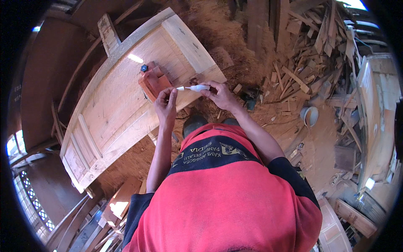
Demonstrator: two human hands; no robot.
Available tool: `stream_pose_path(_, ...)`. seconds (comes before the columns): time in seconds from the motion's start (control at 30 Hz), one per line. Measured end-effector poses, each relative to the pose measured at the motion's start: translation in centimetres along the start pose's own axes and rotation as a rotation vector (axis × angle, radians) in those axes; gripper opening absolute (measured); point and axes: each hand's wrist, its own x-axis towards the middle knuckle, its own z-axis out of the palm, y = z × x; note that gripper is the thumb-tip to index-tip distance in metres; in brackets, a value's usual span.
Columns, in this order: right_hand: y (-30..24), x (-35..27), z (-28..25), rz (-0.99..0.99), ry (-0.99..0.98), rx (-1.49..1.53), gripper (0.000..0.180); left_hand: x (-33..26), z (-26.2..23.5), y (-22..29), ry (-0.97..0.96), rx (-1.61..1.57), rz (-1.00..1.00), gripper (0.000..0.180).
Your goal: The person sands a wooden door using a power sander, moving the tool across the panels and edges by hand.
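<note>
Above the near edge of a pale wooden door (113, 101), both hands meet in front of me. My right hand (221, 97) grips a small white bottle with a narrow nozzle (199, 87), lying sideways and pointing left. Between the thumb and fingers of my left hand (166, 106) is a small white cap (180, 88), slightly apart from the nozzle's tip. Just beyond my left hand, a reddish wooden block-like piece (154, 83) rests on the door. Next to its far end sits a small blue-and-black object (144, 67), too small to name.
A plank (108, 34) sticks out past the door's far side. Scrap wood (308, 59) is heaped at the far right, with a pale bucket (310, 115) below it on the dusty brown floor. Another wooden panel (371, 101) leans along the right. Boards (126, 199) lie at lower left.
</note>
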Motion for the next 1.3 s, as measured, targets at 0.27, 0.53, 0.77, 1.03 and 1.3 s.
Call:
stream_pose_path(0.27,-2.5,-0.5,-0.6,-0.008,0.005,-0.016,0.034,-0.9,1.5,1.3,-0.049,0.146,0.045,0.02)
stream_pose_path(0.53,-3.8,-1.4,-0.7,0.036,0.017,-0.065,0.037,-1.4,3.2,3.1,-0.096,0.09,0.031,0.022)
stream_pose_path(0.77,-4.1,-2.5,-0.6,-0.032,0.065,-0.066,0.037,-1.7,4.1,1.7,-0.145,-0.125,-0.034,0.02)
stream_pose_path(1.03,-3.9,-3.2,-0.8,-0.025,0.092,-0.16,0.036,-3.1,5.4,1.2,-0.137,-0.24,-0.174,0.024)
stream_pose_path(1.3,-3.9,-1.2,-1.8,-0.047,0.045,0.074,0.039,-2.9,6.6,2.1,-0.021,-0.19,-0.046,0.025)
